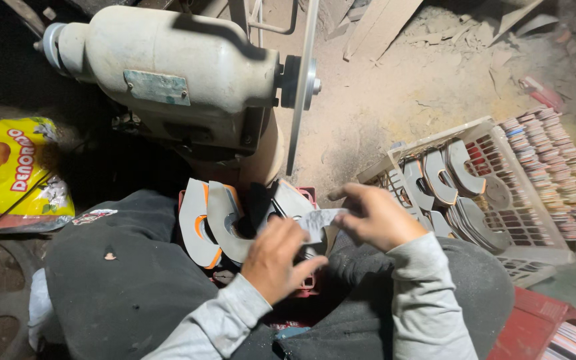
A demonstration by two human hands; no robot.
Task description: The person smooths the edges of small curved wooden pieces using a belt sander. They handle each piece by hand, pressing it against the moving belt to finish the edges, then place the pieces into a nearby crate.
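I see my left hand [276,259] low in the middle of the view, fingers curled shut around one end of a thin grey cut piece [319,220]. My right hand [376,215] meets it from the other side, fingertips pinched on the far end of the same piece, so the two hands sit close together with the piece stretched between them, above my lap. How much of the piece is hidden under my palms I cannot tell.

Just beyond my left hand, a bunch of curved grey shapes with orange undersides [209,220] stands on edge in a red crate [309,195], touching one another. Both my sleeves are light grey, and my dark trousers [128,280] fill the bottom of the frame.

To the right of my right hand, a white slotted basket [535,230] sits on the dusty floor with more curved grey shapes [443,179] leaning inside it. Rows of stacked flat pieces [558,167] lie just past the basket's far edge.

Ahead of me, a cream-coloured motor machine [168,73] with a thin disc [303,80] on its right end looms over the crate. A yellow plastic bag [11,167] lies well off to the left.
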